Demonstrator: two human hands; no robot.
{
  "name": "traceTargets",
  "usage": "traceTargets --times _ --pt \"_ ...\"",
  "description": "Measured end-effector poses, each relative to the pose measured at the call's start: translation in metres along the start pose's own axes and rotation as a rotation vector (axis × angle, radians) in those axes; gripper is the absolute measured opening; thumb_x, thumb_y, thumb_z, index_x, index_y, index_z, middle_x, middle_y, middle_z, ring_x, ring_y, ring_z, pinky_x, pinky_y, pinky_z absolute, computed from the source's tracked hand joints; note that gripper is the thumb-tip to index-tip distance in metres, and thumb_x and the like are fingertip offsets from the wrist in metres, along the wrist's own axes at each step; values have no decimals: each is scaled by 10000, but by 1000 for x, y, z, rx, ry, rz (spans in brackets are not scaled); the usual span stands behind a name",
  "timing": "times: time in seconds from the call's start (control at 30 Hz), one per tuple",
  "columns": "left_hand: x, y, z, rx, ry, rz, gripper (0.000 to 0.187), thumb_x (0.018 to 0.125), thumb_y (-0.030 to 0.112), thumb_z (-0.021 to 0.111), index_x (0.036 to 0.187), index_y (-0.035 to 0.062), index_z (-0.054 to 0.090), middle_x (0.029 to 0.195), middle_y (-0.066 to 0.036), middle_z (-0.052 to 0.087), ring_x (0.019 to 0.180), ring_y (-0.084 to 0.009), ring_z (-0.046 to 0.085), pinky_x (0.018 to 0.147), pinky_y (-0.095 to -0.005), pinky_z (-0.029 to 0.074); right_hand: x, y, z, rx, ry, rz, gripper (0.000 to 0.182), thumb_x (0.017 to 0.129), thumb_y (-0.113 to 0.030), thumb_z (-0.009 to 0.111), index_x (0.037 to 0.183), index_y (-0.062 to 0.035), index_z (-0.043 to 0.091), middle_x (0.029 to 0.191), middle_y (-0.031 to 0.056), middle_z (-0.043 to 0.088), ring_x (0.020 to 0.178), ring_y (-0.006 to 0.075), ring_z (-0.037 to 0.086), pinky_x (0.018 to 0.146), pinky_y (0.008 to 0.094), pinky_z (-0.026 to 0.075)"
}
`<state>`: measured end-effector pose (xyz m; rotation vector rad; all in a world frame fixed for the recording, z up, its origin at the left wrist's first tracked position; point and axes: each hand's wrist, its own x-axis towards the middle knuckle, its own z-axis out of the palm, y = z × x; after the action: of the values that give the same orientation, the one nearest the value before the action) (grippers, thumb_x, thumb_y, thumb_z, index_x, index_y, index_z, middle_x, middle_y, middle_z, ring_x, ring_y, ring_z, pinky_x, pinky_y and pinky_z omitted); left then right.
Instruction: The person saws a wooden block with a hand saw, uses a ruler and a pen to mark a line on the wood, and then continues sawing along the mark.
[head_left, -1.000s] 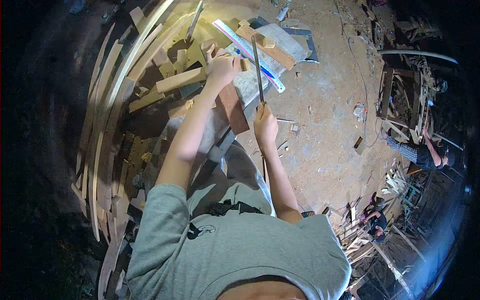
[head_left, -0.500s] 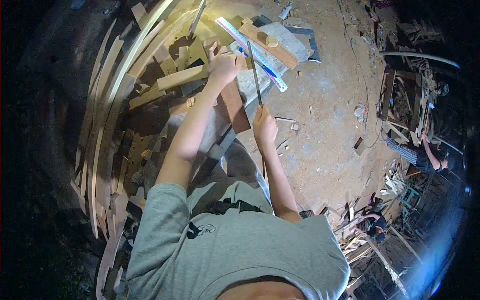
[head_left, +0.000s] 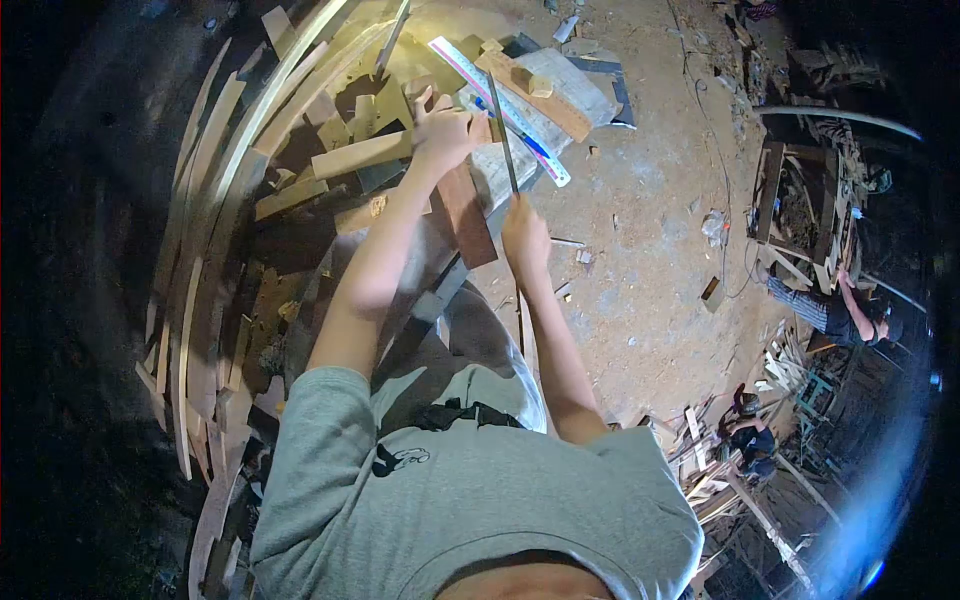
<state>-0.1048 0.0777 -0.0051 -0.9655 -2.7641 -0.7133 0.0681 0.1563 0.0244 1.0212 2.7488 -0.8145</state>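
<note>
My left hand is closed over a pale wooden piece, pressing on it above the work pile. Beneath that hand, a reddish-brown board slants toward my body. My right hand grips a long, thin, dark tool, like a saw or file seen edge-on. It points away from me, its far part passing just right of my left fingers. Beyond it lie a white ruler and a blue pen on a grey slab, beside a light brown board.
Wood offcuts are heaped to the left, with long curved strips along that side. A cable runs over the dirt floor. On the right, two people work among scrap wood and a wooden frame.
My right hand and the dark tool have slid a little forward, away from my body. My left hand stays in place on the wood. The lower person at right has shifted slightly.
</note>
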Motion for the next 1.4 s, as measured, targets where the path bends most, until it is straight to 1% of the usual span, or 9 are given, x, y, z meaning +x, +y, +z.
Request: traceTargets --times 0.07,0.3,0.4,0.63,0.83,1.03,1.17,1.23,1.4 --pt "2 -4 6 95 -61 -17 422 859 353 400 657 98 669 699 -39 639 852 -165 544 974 -443 182 31 -15 4 37 33 -40 293 891 -299 371 883 -54 532 742 256 583 730 436 562 623 518 439" --pt "1 -1 -2 23 -34 -7 427 853 357 410 626 97 662 692 -42 636 799 -177 551 965 -439 193 -17 5 2 2 -1 -2 279 895 -297 368 907 -57 509 718 250 584 692 436 567 596 516 446" --pt "1 -1 2 34 -41 1 438 858 358 401 622 94 660 696 -43 636 807 -176 549 972 -437 187 19 -13 4 -54 27 -51 261 891 -284 385 916 -58 512 719 249 583 710 428 570 597 507 450" --pt "2 -4 4 25 -59 -24 429 855 348 415 621 84 657 672 -46 624 844 -173 537 967 -441 198 -28 2 -9 28 -28 56 251 887 -278 379 883 -65 511 743 262 577 726 438 564 637 521 444" --pt "3 -4 9 43 -59 -51 435 852 338 420 599 68 648 660 -52 623 833 -177 542 973 -441 180 32 -19 7 -104 -22 -21 253 889 -271 361 938 -70 507 723 238 591 697 399 591 607 497 462" --pt "0 -3 3 -41 71 21 445 844 341 436 553 70 636 596 -88 605 750 -198 561 960 -439 203 -29 4 -5 -23 4 43 274 894 -283 375 919 -55 525 721 256 583 695 431 567 588 512 456" --pt "3 -3 4 27 24 14 437 844 343 433 575 72 644 610 -70 612 751 -189 565 962 -427 204 13 -5 8 -33 45 -17 268 895 -284 378 922 -64 529 720 258 582 681 428 571 582 515 454" --pt "2 -3 4 52 12 -7 436 844 343 432 580 70 645 614 -58 616 755 -184 565 962 -423 205 24 -14 7 -77 66 -65 238 872 -268 403 961 -76 513 661 215 593 625 394 590 554 495 468" --pt "1 -3 6 14 21 1 437 844 343 429 580 71 645 613 -65 615 744 -183 562 955 -425 211 -34 3 -6 -95 -17 38 222 880 -252 387 925 -79 518 659 218 591 642 397 590 567 488 474"
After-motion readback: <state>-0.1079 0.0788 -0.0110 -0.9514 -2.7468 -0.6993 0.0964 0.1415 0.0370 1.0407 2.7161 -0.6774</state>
